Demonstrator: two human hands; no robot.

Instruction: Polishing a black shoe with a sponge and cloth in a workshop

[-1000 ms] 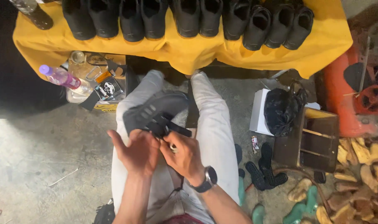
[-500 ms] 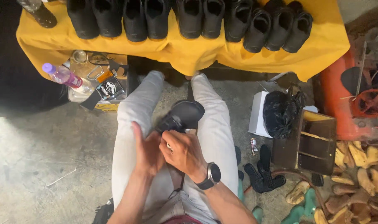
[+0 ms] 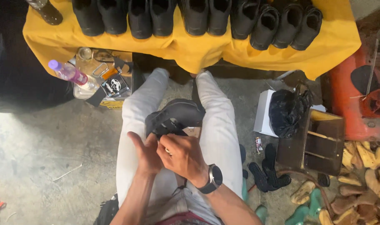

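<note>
Seen from the head camera, a person sits with pale trousers stretched out toward a low bench draped in a yellow cloth point(image 3: 190, 52), and a black shoe point(image 3: 175, 118) lies across the lap between the thighs, its toe end pointing up and to the right. The right hand point(image 3: 183, 156), with a dark watch point(image 3: 213, 179) on its wrist, rests on the near end of the shoe with its fingers curled together over the edge; whether they pinch the shoe itself or some small thing held against it cannot be told, since the knuckles hide the fingertips. The left hand point(image 3: 146, 152) lies just beside the right one, touching it, thumb raised and fingers tucked under toward the shoe, so their grip is also hidden. On top of the yellow cloth stands a row of black shoes point(image 3: 198, 16), openings facing up. Under the bench on the left sits a box of odds and ends point(image 3: 108, 81) with a clear bottle with a purple cap point(image 3: 67, 73) leaning against it. To the right of the legs, a black plastic bag point(image 3: 286, 112) sits on a white box point(image 3: 265, 114), next to a dark wooden box point(image 3: 317, 141). Black soles point(image 3: 267, 173) lie on the floor near the right knee, and tan wooden shoe forms point(image 3: 358, 183) are heaped in the lower right corner.
</note>
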